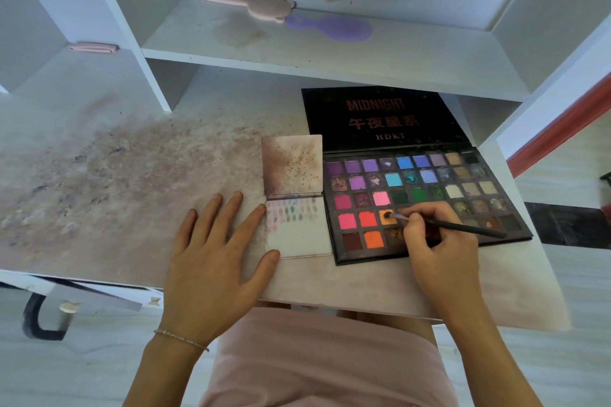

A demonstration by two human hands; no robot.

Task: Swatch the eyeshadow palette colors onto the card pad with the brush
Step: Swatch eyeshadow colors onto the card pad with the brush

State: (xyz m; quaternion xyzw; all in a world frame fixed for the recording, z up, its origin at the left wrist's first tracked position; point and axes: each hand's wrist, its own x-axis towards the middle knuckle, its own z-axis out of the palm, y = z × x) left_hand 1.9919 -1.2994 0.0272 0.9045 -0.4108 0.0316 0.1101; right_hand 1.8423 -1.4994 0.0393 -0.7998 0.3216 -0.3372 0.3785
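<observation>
Right hand pinching brush — tip in orange pan of palette; left hand spread flat on table, thumb touching card pad.

The big black eyeshadow palette is lying open flat with its lid folded back, tons of purples, blues, greens and reds, while the thin black brush has its tip in an orange pan and the card pad sits touching its left edge, small pastel swatches up top.
</observation>
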